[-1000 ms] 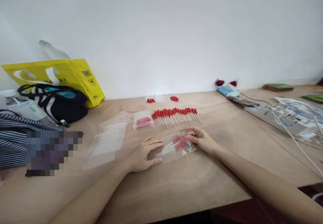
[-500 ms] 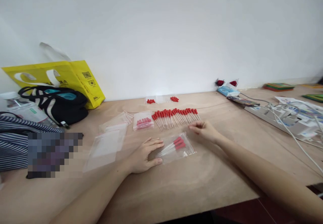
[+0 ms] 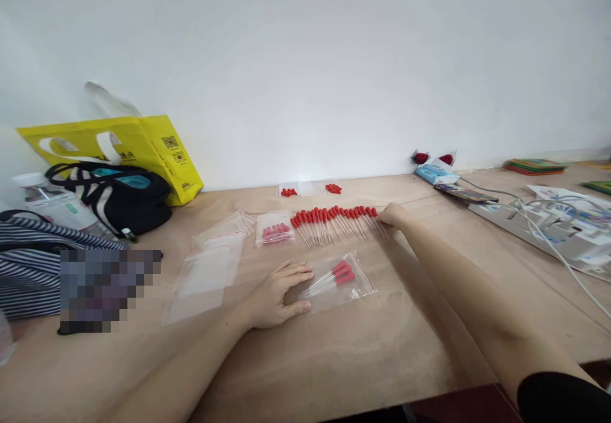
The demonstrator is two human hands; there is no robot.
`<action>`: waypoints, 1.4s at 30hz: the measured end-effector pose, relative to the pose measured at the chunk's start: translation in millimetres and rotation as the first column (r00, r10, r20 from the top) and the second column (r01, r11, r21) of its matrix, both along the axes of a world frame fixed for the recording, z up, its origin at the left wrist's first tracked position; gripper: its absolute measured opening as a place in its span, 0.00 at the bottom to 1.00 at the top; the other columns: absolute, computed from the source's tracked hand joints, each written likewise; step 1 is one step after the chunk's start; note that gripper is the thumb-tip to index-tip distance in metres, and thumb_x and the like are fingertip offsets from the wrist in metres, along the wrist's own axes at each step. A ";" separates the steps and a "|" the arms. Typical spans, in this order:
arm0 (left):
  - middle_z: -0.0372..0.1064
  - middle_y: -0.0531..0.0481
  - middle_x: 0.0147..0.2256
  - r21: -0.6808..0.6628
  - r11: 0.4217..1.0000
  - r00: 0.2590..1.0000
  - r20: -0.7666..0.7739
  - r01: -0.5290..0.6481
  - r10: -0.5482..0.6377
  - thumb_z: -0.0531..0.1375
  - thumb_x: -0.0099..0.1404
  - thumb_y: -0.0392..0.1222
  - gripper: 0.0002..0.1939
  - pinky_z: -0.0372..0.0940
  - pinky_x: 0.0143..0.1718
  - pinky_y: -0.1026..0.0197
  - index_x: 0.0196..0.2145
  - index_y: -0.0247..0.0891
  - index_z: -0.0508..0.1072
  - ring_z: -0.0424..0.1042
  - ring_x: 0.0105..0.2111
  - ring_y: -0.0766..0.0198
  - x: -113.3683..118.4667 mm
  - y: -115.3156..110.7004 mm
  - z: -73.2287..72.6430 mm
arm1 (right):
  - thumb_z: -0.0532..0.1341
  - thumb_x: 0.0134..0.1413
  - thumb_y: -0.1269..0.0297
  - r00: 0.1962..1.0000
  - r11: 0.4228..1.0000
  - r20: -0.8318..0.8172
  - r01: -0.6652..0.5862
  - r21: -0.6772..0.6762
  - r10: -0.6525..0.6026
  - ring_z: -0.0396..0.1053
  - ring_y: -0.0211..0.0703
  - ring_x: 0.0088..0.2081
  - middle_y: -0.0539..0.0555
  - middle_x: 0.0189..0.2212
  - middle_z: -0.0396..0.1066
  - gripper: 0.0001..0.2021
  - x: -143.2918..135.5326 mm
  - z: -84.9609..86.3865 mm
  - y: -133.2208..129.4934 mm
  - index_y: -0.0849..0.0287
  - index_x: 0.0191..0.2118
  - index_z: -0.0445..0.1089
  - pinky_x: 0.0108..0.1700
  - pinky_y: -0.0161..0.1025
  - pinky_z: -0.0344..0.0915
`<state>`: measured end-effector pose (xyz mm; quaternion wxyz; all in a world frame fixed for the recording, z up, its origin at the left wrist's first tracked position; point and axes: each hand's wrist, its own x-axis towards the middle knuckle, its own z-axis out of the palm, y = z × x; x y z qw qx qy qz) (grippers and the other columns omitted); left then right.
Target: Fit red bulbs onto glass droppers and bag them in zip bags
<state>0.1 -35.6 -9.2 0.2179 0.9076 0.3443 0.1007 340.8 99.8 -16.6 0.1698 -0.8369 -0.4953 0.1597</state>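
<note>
My left hand (image 3: 281, 296) lies with fingers spread on the open end of a clear zip bag (image 3: 365, 289). Inside that bag are several glass droppers with red rubber bulbs (image 3: 341, 272). Beyond it, a row of loose red-bulbed droppers (image 3: 329, 222) lies side by side, bulbs toward the wall. At the row's right end, my right hand (image 3: 391, 215) pinches the outermost dropper near its bulb; the fingertips are partly hidden. A filled bag of droppers (image 3: 275, 232) sits left of the row, beside flat, unfilled zip bags (image 3: 203, 277).
Two more groups of red bulbs (image 3: 289, 192) lie in bags by the wall. On the left are a yellow bag (image 3: 184, 172), a black bag (image 3: 138, 203) and striped cloth (image 3: 28, 277). A power strip (image 3: 563, 232) with cables and a blue box (image 3: 436, 173) are on the right.
My right hand has moved away from the zip bag, forward and right to the end of the dropper row. My left hand stays on the bag. The view has shifted slightly.
</note>
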 end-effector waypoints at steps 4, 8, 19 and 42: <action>0.54 0.47 0.57 -0.005 1.000 1.000 -0.002 0.000 0.000 0.55 0.60 0.52 0.27 0.44 0.59 0.47 0.55 0.42 0.59 0.51 0.58 0.56 0.0 0.3 -0.4 | 0.63 0.35 0.74 0.999 0.999 -0.031 -0.030 0.010 0.030 0.69 0.51 0.33 0.61 0.23 0.69 0.05 -4.7 0.9 -0.9 0.65 0.26 0.70 0.26 0.34 0.58; 0.55 0.47 0.57 0.000 1.000 1.000 -0.002 0.003 -0.003 0.55 0.60 0.52 0.26 0.44 0.58 0.47 0.55 0.43 0.59 0.52 0.58 0.56 -0.3 0.9 -1.0 | 0.62 0.38 0.73 0.988 0.996 -0.138 -0.057 0.069 0.067 0.66 0.46 0.26 0.57 0.18 0.64 0.10 -5.3 3.7 -9.9 0.68 0.32 0.68 0.23 0.34 0.55; 0.55 0.47 0.57 0.008 1.000 1.000 0.010 0.003 -0.003 0.55 0.60 0.52 0.26 0.43 0.59 0.46 0.54 0.44 0.60 0.51 0.58 0.56 0.6 0.1 0.6 | 0.53 0.42 0.66 0.563 0.891 -0.719 -0.075 0.447 0.408 0.57 0.32 0.17 0.42 0.20 0.57 0.25 -18.2 -1.6 -99.5 0.56 0.50 0.48 0.21 0.31 0.55; 0.54 0.48 0.57 -0.004 1.000 1.000 -0.019 0.001 -0.001 0.54 0.61 0.52 0.26 0.43 0.59 0.47 0.55 0.43 0.59 0.50 0.58 0.57 1.2 0.0 2.7 | 0.59 0.38 0.62 0.389 0.869 -0.820 0.090 0.486 0.419 0.61 0.32 0.20 0.43 0.24 0.59 0.27 -52.3 -18.8 -132.6 0.52 0.46 0.49 0.23 0.33 0.59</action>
